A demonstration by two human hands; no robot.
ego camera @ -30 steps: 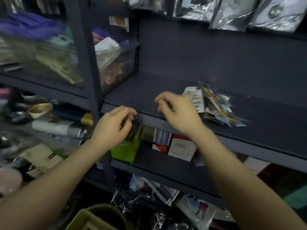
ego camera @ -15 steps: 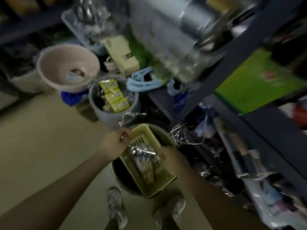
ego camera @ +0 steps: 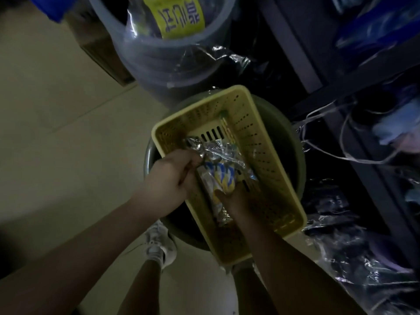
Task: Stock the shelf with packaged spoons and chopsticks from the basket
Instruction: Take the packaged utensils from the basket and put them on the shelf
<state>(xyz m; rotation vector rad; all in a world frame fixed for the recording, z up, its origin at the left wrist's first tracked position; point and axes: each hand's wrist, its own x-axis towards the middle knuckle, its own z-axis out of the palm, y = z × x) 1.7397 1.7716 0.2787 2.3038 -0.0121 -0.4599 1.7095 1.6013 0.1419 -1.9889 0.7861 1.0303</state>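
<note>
Left hand (ego camera: pixel 169 176) fingers closed on packets (ego camera: pixel 219 169) in basket (ego camera: pixel 268 142), right hand (ego camera: pixel 236 198) fingertips hidden beneath them, grip unclear, contents blurred

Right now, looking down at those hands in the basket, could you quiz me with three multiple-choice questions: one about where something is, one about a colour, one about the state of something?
1. Where does the basket sit?
A. on a shelf
B. on top of a round green tub
C. flat on the floor

2. What colour is the basket?
A. red
B. black
C. yellow

3. What is the left hand doing?
A. gripping the crinkly end of the shiny packets
B. resting flat on the floor
C. holding a shoe

Answers: 1 B, the tub's rim curves out from under the basket. 2 C, its perforated walls are pale yellow. 3 A, its fingers are curled round the plastic wrap, while the right hand presses on the packets lower down.
</note>
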